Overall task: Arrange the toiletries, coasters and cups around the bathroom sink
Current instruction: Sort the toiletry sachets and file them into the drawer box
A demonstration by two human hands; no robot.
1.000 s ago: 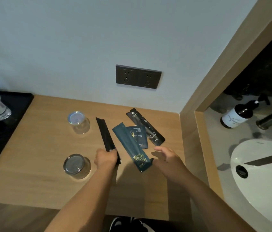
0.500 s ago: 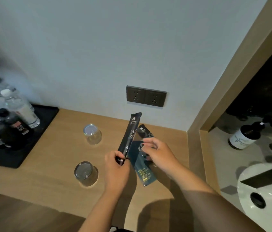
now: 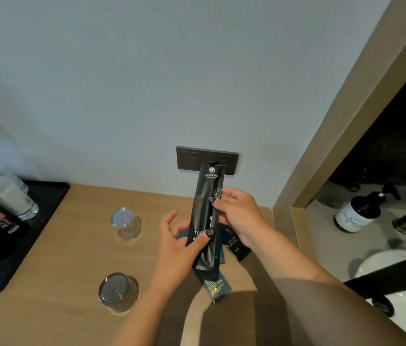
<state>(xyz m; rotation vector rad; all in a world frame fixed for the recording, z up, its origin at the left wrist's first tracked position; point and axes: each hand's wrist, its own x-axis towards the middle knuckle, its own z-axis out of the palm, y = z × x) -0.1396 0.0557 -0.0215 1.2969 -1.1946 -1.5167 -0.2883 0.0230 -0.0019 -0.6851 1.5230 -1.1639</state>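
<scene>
Raised from the counter (image 3: 59, 265), the black toothbrush packet (image 3: 205, 216) stood upright before the wall socket (image 3: 189, 158), left hand (image 3: 179, 248) pinching its lower end, right hand (image 3: 239, 213) gripping its middle. Other packets (image 3: 218, 285) lay beneath; two upturned glasses (image 3: 125, 223) stood leftward.

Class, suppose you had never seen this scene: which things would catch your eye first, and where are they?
First, the black toothbrush packet held upright mid-frame, the left hand pinching its lower part and the right hand its middle. Behind it, a dark double socket stands out on the pale wall. Left of the hands, two upturned glass cups stand on the wooden counter.
</scene>
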